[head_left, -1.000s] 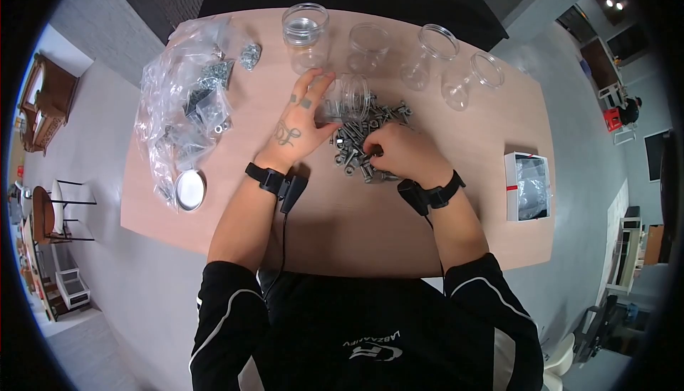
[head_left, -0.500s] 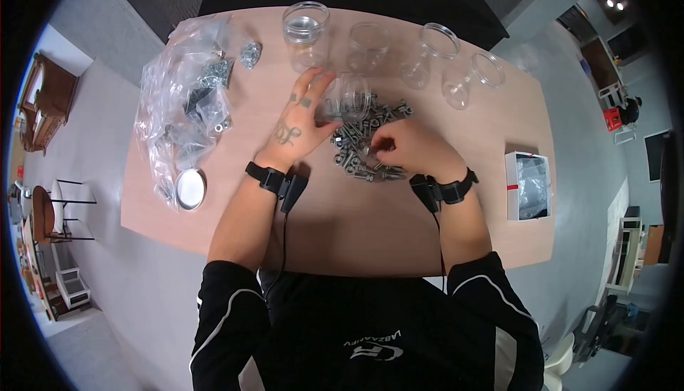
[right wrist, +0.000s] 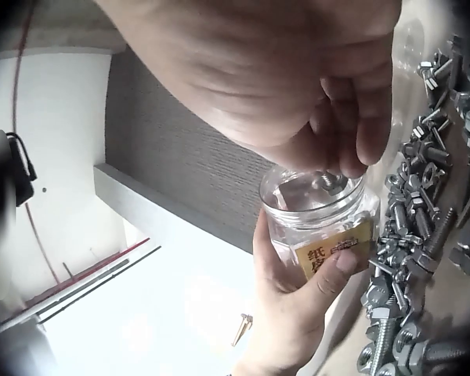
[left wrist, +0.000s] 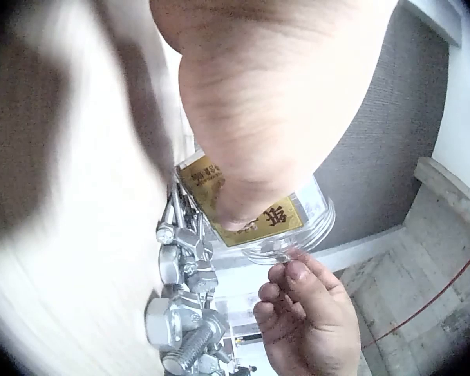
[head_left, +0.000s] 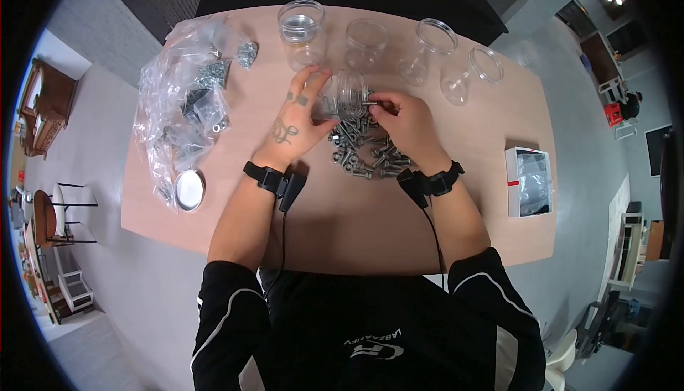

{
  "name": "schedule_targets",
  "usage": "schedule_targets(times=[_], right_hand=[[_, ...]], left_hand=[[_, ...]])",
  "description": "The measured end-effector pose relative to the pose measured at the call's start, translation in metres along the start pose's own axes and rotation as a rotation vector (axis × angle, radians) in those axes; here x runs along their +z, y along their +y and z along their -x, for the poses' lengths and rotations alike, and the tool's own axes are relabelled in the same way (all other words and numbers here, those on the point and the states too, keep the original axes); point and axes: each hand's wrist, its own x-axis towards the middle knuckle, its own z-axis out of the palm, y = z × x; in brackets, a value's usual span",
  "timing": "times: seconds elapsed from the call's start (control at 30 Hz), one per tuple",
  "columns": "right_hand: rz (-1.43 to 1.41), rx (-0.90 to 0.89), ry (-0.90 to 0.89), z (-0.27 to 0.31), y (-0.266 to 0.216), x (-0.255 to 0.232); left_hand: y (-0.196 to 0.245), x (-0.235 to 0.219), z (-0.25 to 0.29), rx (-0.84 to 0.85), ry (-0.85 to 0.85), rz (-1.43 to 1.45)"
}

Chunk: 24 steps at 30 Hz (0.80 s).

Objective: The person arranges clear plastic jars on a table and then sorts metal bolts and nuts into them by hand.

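Observation:
A clear jar (head_left: 350, 92) with a gold label (right wrist: 329, 249) lies on its side, its mouth facing right. The left hand (head_left: 293, 124) grips it, thumb on the label in the right wrist view. At the mouth, the right hand (head_left: 410, 126) pinches a bolt (head_left: 371, 103) between thumb and fingers; in the right wrist view a bolt (right wrist: 329, 180) shows at the rim below the fingertips. Loose bolts with nuts (head_left: 362, 171) are heaped on the table beneath and beside the right hand, and appear close up (left wrist: 189, 329) in the left wrist view.
Several clear jars (head_left: 367, 42) stand along the far side of the table (head_left: 499, 241). On the left are plastic bags of hardware (head_left: 206, 81) and a round lid (head_left: 189, 190). A white box (head_left: 529, 182) holding a plastic bag sits at the right.
The right hand has moved from the bolt heap up to the jar's mouth with a bolt between its fingers. The left hand stays on the jar.

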Motion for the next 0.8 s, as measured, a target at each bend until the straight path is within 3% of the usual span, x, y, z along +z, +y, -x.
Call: schedule_targets(times=[0.2, 0.3, 0.4, 0.43, 0.5, 0.67, 0.8], right_hand=[[-0.196, -0.023, 0.009, 0.001, -0.003, -0.008], [-0.029, -0.043, 0.075, 0.002, -0.011, -0.032], [0.210, 0.080, -0.183, 0.010, -0.010, -0.052], [0.210, 0.080, -0.183, 0.012, -0.008, -0.053], [0.400, 0.066, -0.344, 0.017, -0.005, -0.056], [0.512, 0.082, -0.295, 0.018, 0.007, -0.048], [0.555, 0.091, -0.303, 0.014, 0.015, -0.041]], left_hand=[[-0.002, 0.001, 0.001, -0.019, -0.010, 0.020], [-0.006, 0.001, 0.003, -0.066, 0.004, 0.033], [-0.011, -0.002, 0.003, -0.140, 0.033, 0.104], [-0.015, -0.002, 0.003, -0.129, 0.063, 0.032], [-0.022, -0.003, 0.005, -0.114, 0.088, -0.038], [-0.033, -0.007, 0.007, -0.222, 0.072, 0.034], [-0.033, -0.006, 0.006, -0.168, 0.081, 0.000]])
